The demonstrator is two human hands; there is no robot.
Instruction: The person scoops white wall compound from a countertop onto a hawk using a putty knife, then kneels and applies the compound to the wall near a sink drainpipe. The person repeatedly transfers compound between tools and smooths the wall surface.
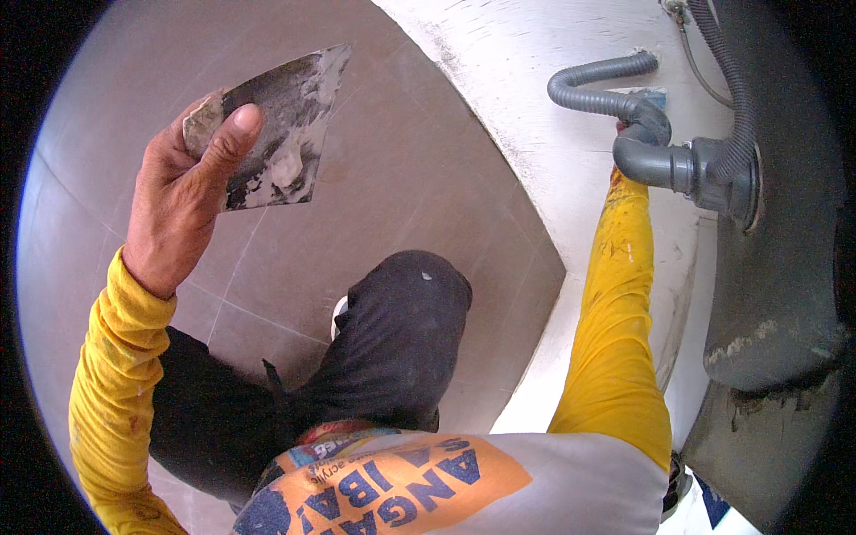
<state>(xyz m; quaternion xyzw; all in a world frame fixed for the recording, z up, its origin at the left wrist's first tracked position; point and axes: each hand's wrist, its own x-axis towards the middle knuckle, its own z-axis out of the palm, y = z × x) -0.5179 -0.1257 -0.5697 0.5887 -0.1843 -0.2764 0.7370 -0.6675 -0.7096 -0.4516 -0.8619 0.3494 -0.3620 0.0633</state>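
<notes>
My left hand (183,192) grips a wide, flat metal scraper (281,125) smeared with pale putty, thumb over its face, raised above the floor at the left. My right arm in a yellow sleeve reaches up the white wall, and my right hand (618,169) is mostly hidden behind the grey drain pipe (655,160); its fingers cannot be made out. A small light-blue patch (654,96) shows on the wall just behind the pipe bend.
A grey corrugated hose (575,80) loops from the wall into the pipe. A dark sink body (771,276) fills the right side, with a thin supply hose (700,76) above. My bent knee (410,294) is over the brown tiled floor (401,160), beside the white wall (526,107).
</notes>
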